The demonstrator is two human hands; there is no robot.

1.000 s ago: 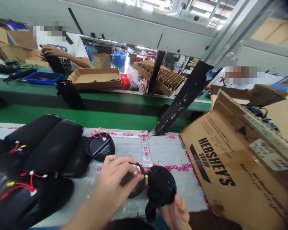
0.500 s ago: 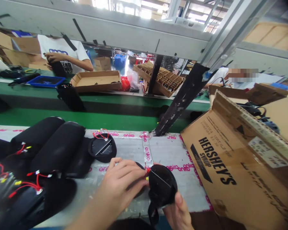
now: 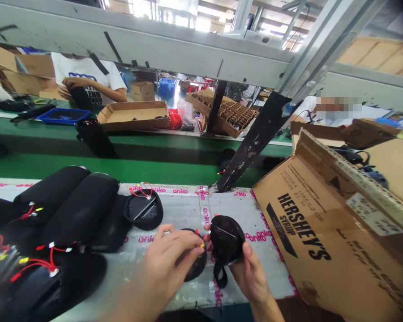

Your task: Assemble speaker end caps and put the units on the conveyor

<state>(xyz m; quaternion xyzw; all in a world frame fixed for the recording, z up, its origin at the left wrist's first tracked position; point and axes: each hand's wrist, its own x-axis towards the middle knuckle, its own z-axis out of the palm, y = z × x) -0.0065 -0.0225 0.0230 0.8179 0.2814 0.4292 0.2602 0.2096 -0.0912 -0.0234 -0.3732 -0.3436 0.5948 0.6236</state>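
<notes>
Left hand: we are bending the left hand [image 3: 169,257] over the wires, thumb and fingertips drawn narrow and seemingly pinching a small yellow plug [image 3: 202,245].
Right hand: we are holding a round black cap [image 3: 226,239] in the right hand [image 3: 251,273], the thumb pressing its near right edge, fingertips showing along its left side.
Strap: a black loop [image 3: 220,278] is hanging from the cap's lower edge.
Second black piece: another round piece [image 3: 198,266] is sitting beneath the left hand, partly covered; we are not managing to tell whether it is a flat cap or a cylinder's end.
Wires at the plug: we are judging that fine wire handling between these two pieces is in hand; whether plugs are joining or parting, we cannot tell.
Next move at the plug: it is calling, we are thinking, for a steady cap, a light pinch and some slack in the short leads.
Tabletop: a loose cap [image 3: 143,210] with red wires is lying face up on the taped table [image 3: 184,212], beside black cylinders [image 3: 80,208].
Carton: a cardboard box [image 3: 295,223] is leaning open at the right.
Green belt: beyond the belt [image 3: 168,165], a co-worker in a white shirt [image 3: 110,76] is gripping a black cylinder [image 3: 82,99].
</notes>
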